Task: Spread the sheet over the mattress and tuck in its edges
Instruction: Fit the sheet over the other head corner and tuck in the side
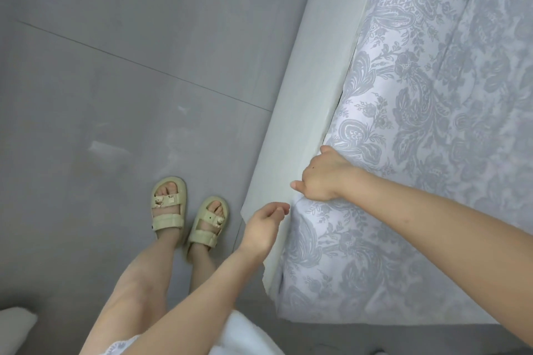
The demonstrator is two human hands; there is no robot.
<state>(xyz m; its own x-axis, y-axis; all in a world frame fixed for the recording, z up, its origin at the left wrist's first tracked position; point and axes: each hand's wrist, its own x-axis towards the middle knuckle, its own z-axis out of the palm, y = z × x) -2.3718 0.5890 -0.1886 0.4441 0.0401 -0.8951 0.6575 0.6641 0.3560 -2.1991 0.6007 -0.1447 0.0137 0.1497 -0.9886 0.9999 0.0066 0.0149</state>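
Both my forearms reach toward the patterned sheet (pixel 432 95) covering the mattress, beside the pale bed frame (pixel 311 89), where my right hand (pixel 323 179) seemingly pushes its edge down, while my left hand (pixel 264 228) hovers loosely open, empty.

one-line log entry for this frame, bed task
phase: tucking | right hand: pressing sheet edge at bed frame gap | left hand: free, fingers loosely curled, beside frame | near corner: sheet covers it

Pale green sandals (pixel 189 214) on glossy grey floor tiles (pixel 115 66)
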